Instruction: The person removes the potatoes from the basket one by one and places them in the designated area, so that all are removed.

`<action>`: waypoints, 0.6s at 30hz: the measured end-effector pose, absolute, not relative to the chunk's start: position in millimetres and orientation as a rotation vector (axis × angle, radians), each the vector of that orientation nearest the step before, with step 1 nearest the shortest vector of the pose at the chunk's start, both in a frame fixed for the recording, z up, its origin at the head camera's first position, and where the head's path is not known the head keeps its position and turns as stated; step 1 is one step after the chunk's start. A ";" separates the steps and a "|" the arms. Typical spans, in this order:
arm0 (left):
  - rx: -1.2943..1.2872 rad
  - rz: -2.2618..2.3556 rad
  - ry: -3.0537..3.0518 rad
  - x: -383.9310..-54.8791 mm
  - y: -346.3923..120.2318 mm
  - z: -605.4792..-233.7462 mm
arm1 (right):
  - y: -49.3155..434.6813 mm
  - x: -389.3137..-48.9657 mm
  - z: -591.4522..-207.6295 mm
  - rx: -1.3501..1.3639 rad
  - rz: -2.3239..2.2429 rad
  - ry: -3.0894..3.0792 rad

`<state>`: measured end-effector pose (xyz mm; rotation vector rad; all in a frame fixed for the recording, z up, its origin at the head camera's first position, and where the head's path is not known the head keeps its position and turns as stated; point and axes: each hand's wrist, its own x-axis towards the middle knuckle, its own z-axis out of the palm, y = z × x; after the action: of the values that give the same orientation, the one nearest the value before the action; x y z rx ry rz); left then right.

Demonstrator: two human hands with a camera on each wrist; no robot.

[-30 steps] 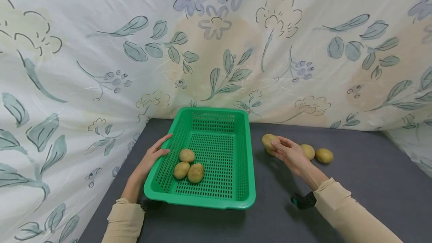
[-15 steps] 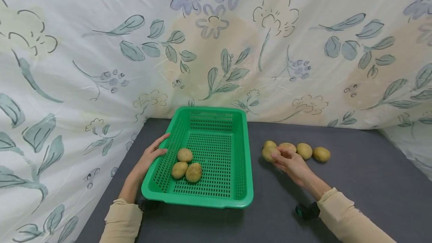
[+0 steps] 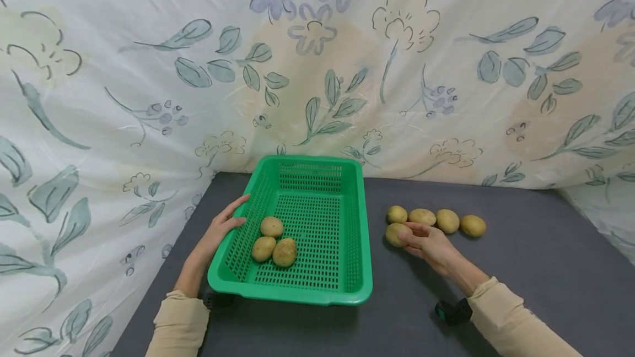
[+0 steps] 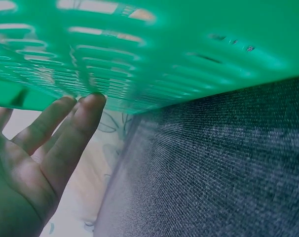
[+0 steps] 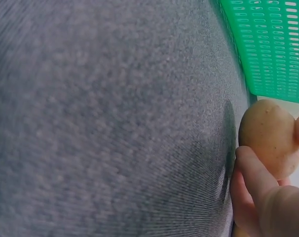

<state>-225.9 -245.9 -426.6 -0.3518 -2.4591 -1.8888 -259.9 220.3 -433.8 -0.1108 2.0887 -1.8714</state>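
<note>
- At three o'clock of the basket (image 3: 292, 295), one potato (image 3: 395, 234) is pinched by the right hand (image 3: 432, 248); through loose grip it might be dropped.
- At nine o'clock, its side is touched by the left hand (image 3: 217, 234), fingers extended.

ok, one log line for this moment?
left hand: touches green basket | right hand: pinches potato | in basket: three potatoes | on table: four more potatoes, rough row

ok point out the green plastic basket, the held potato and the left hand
Green plastic basket (image 3: 290, 295): head view, near rim
Held potato (image 5: 269, 136): right wrist view, side of it
Left hand (image 3: 215, 237): head view, back of it
</note>
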 end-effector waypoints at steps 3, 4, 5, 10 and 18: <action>-0.352 -1.895 -2.456 -226.0 -245.1 -425.5 | 222.8 -259.8 -434.7 -0.134 -1.850 2.093; -0.351 -1.895 -2.458 -226.0 -244.9 -425.3 | 223.7 -259.6 -435.0 -0.143 -1.840 2.093; -0.349 -1.900 -2.459 -226.1 -244.8 -425.2 | 224.7 -259.6 -435.3 -0.153 -1.831 2.094; -0.335 -1.917 -2.464 -225.7 -244.9 -423.9 | 227.3 -259.6 -436.2 -0.187 -1.804 2.096; -0.339 -1.880 -2.472 -225.3 -245.3 -425.8 | 227.5 -263.2 -435.0 -0.184 -1.733 2.164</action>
<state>-225.3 -245.3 -425.8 -0.3389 -2.4718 -1.8801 -263.2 227.5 -435.0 -0.1844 2.1642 -1.7329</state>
